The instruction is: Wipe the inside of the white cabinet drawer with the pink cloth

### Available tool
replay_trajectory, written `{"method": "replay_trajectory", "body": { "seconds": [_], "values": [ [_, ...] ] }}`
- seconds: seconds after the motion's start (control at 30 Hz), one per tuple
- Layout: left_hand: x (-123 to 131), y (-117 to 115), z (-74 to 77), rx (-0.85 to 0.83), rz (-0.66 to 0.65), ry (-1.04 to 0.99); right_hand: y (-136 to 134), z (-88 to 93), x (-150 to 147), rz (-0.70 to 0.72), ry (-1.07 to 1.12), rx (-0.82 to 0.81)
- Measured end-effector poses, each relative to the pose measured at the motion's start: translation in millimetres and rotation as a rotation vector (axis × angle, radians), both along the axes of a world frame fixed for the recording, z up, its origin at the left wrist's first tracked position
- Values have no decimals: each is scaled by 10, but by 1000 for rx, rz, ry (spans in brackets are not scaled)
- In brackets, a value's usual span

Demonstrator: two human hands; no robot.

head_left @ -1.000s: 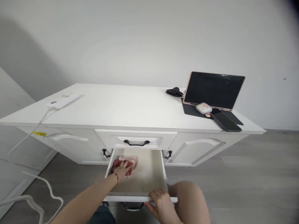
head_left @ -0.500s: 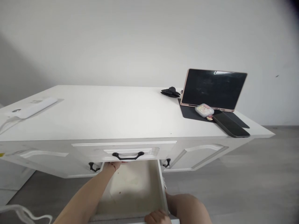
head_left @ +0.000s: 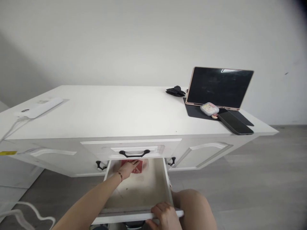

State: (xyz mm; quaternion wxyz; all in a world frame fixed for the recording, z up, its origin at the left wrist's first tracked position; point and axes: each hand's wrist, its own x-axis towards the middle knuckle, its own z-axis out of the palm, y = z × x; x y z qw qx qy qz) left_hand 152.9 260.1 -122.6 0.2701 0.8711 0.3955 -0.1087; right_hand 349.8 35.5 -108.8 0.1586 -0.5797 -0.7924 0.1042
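A drawer stands pulled out below the closed top drawer with its black handle. Inside, toward the back, lies a flat red packet with pale markings; it could be an envelope. My left hand reaches in and rests on top of the packet, fingers stretched across it and covering part. Whether the thumb pinches its edge cannot be made out. At the drawer's front edge, my right hand has its fingers hooked over the white front panel.
On the white cabinet top are a white power strip, a black hair clip, a propped tablet, an earphone case and a phone. My bare knee is right of the drawer.
My left hand has come forward from the drawer's back, and the red packet, earlier almost hidden, now shows under it. The right hand stays on the front edge. The view has shifted slightly.
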Motion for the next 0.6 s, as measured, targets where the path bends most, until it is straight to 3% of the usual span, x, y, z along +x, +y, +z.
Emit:
{"method": "replay_trajectory", "body": {
  "seconds": [0.13,0.3,0.4,0.47,0.6],
  "values": [
    [98,-266,-45,-13,-262,28,-3,150,-5,-28,-2,-97],
    [238,-606,-13,-29,-454,-121,-5,215,-8,-31,12,-104],
    [365,-759,-110,-27,-552,-112,-3,179,-12,-24,26,-82],
    [474,-824,-220,6,-549,-74,-2,138,-15,-25,27,-71],
    [738,-787,-391,74,-397,-6,-7,50,-16,-32,13,-57]
  ]
}}
